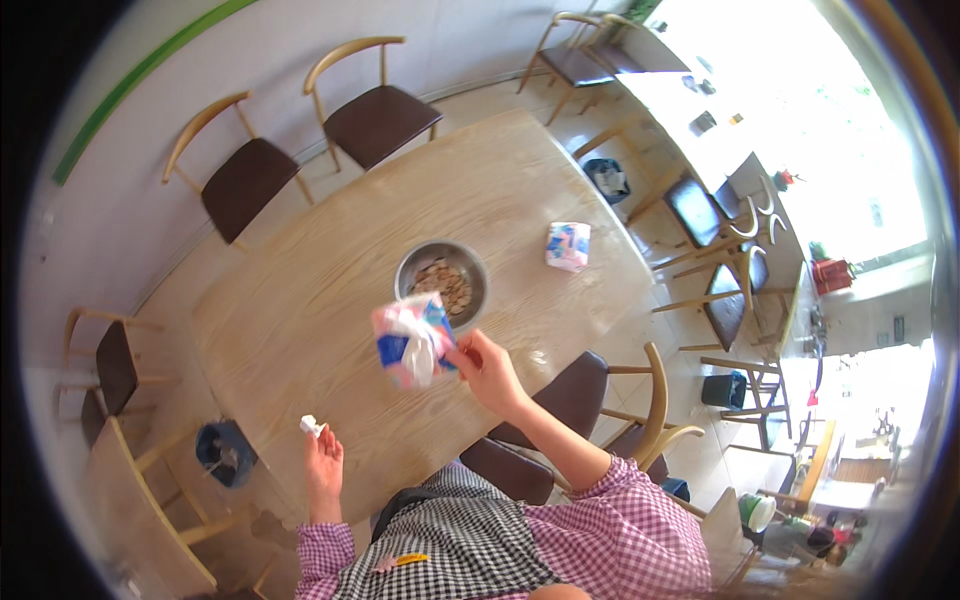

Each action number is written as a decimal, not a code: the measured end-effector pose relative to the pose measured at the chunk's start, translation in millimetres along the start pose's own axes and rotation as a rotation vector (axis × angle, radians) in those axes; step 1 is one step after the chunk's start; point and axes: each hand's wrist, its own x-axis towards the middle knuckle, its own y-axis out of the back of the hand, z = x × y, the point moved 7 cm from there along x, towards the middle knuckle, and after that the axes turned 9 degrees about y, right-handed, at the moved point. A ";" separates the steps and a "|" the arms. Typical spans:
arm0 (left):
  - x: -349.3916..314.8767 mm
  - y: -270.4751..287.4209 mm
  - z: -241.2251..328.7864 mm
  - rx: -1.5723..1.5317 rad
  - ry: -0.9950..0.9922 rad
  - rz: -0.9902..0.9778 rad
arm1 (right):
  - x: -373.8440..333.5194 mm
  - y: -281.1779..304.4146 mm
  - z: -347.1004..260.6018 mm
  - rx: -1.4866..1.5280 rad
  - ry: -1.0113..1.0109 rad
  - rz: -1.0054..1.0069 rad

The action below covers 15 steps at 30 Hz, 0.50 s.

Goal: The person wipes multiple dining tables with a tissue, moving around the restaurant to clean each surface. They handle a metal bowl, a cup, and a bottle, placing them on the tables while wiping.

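Observation:
My right hand [487,372] pinches one edge of a soft tissue pack [393,346] in pink, blue and white. It is held over the table, and a white tissue [421,347] sticks out of its top. Behind it, a metal bowl [402,268] stands on the table, partly covered by the pack, with several brown and beige pieces [447,283] in it. At the near left, my left hand [324,472] has a small crumpled white tissue [312,426] at its fingertips. A second tissue pack [568,247] lies on the table's right side.
The wooden table [330,290] has chairs around it, including a brown-seated chair [378,122] on the far side and one [560,405] close by my right arm. A lined bin [226,453] stands at the left corner, another [607,180] beyond the right edge.

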 end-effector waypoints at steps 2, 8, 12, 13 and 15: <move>1.8 -12.3 -4.4 0.051 0.019 -0.015 | 18.1 24.0 2.2 -0.008 -0.048 0.085; 1.2 -33.7 -15.3 0.119 0.067 0.005 | 55.6 105.4 94.5 -0.151 -0.196 0.203; -4.7 -22.4 -19.8 0.145 0.085 0.058 | 81.0 227.3 127.1 -1.025 0.093 0.654; -7.2 -16.9 -21.7 0.148 0.094 0.087 | 92.0 243.6 148.0 -1.118 0.057 0.625; -9.9 -1.8 -24.0 0.086 0.105 0.218 | 112.4 267.7 190.2 -1.232 -0.003 0.543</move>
